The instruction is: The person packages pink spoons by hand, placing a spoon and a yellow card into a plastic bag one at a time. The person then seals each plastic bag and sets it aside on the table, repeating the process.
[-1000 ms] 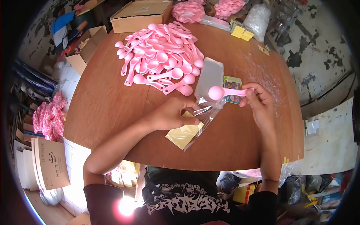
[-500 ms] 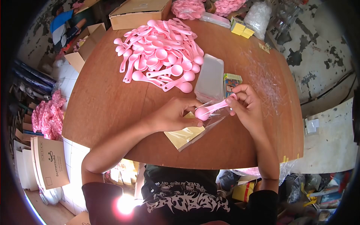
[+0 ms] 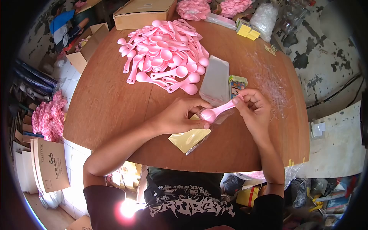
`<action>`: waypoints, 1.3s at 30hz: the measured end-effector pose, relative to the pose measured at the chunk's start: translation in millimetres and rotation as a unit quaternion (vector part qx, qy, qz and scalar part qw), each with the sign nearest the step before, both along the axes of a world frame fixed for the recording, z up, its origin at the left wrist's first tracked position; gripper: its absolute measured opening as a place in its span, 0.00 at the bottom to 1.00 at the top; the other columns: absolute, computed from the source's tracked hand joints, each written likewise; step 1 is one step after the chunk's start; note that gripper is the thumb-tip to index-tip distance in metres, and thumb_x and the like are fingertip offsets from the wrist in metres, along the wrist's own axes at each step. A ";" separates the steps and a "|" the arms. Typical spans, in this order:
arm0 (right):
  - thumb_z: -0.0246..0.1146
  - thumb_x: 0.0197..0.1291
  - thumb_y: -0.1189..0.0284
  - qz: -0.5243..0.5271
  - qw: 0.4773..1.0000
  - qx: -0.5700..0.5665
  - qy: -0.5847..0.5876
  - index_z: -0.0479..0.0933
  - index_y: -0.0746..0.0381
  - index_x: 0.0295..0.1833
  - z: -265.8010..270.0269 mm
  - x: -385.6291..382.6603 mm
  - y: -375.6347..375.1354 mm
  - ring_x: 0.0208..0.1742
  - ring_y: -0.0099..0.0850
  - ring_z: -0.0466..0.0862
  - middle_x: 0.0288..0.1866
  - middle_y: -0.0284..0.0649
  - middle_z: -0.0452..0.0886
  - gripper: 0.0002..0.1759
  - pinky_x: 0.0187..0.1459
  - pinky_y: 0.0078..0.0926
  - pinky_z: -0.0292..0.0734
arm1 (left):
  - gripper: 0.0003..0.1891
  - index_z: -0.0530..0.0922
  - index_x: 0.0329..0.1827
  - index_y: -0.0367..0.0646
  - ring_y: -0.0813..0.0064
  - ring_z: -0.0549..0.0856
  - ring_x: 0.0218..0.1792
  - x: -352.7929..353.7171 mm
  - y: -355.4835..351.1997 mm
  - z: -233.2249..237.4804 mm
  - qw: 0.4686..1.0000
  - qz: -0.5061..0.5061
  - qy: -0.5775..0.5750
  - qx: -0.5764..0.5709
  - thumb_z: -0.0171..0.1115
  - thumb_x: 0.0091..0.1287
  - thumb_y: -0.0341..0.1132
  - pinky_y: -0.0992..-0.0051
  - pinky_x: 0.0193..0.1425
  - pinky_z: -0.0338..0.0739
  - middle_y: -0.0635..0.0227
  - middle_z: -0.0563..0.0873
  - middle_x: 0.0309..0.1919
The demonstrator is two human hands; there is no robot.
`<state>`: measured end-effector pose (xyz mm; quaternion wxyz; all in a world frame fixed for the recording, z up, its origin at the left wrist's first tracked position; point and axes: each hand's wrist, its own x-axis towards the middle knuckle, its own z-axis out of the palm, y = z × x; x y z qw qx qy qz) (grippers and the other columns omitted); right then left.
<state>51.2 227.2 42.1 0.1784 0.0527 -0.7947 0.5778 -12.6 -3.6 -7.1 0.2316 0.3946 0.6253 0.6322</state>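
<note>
A pink measuring spoon is held over the table, its bowl to the left and its handle up to the right. My right hand pinches the handle's end between thumb and fingers. With its thumb and fingers closed, my left hand grips a clear plastic bag around the spoon's bowl. A yellow card shows below my left hand, under clear film. Just beyond lies a stack of clear plastic bags, beside a small printed box.
A big heap of pink spoons covers the far left of the wooden table. Behind it stands a cardboard box. Yellow boxes and plastic scraps lie to the right. Another person is at the far left.
The spoon's bowl has gone into the clear bag in my left hand. My right hand has shifted slightly, its fingers now closed more tightly on the handle end.
</note>
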 end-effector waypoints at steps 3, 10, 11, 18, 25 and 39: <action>0.68 0.63 0.79 0.003 1.000 -0.010 0.007 0.78 0.67 0.45 -0.4 0.2 -2.3 0.31 0.14 0.81 0.33 0.36 0.86 0.08 0.31 0.11 0.71 | 0.23 0.77 0.56 0.33 0.75 0.87 0.47 0.3 0.8 -1.4 1.000 0.002 -0.008 0.016 0.75 0.60 0.30 0.74 0.47 0.82 0.60 0.87 0.46; 0.69 0.63 0.77 0.033 0.995 0.098 0.010 0.79 0.67 0.45 -5.6 3.1 0.9 0.37 0.15 0.82 0.39 0.36 0.86 0.08 0.35 0.13 0.74 | 0.24 0.75 0.57 0.32 0.74 0.87 0.47 2.8 -0.9 8.2 0.998 -0.010 -0.059 -0.020 0.74 0.61 0.30 0.75 0.48 0.82 0.56 0.87 0.48; 0.69 0.64 0.76 0.047 0.977 0.201 0.050 0.80 0.68 0.45 -4.2 3.5 2.1 0.39 0.16 0.82 0.41 0.36 0.86 0.08 0.38 0.15 0.75 | 0.25 0.75 0.58 0.31 0.74 0.87 0.48 3.0 -0.7 7.3 0.998 -0.012 -0.064 -0.018 0.74 0.61 0.30 0.75 0.48 0.82 0.55 0.87 0.48; 0.64 0.68 0.76 0.080 0.995 -0.034 -0.058 0.84 0.68 0.48 -0.4 4.8 -7.5 0.45 0.23 0.84 0.47 0.37 0.86 0.09 0.52 0.19 0.77 | 0.29 0.72 0.63 0.31 0.72 0.85 0.54 5.8 1.3 5.9 0.998 -0.007 -0.049 0.043 0.74 0.62 0.31 0.72 0.53 0.82 0.56 0.85 0.53; 0.62 0.66 0.80 -0.090 0.967 0.122 0.203 0.83 0.69 0.49 87.0 8.8 15.1 0.45 0.25 0.85 0.44 0.40 0.87 0.09 0.51 0.22 0.78 | 0.30 0.68 0.70 0.37 0.68 0.79 0.63 6.1 -6.9 16.0 0.984 0.114 0.140 0.011 0.70 0.65 0.30 0.65 0.68 0.74 0.59 0.79 0.61; 0.59 0.72 0.77 0.222 0.965 -0.049 -0.132 0.78 0.75 0.55 52.5 16.4 -21.5 0.47 0.27 0.85 0.48 0.45 0.85 0.13 0.49 0.25 0.84 | 0.19 0.74 0.60 0.32 0.72 0.83 0.54 2.6 -5.2 8.5 0.988 0.020 -0.071 0.136 0.64 0.71 0.33 0.69 0.58 0.78 0.58 0.83 0.51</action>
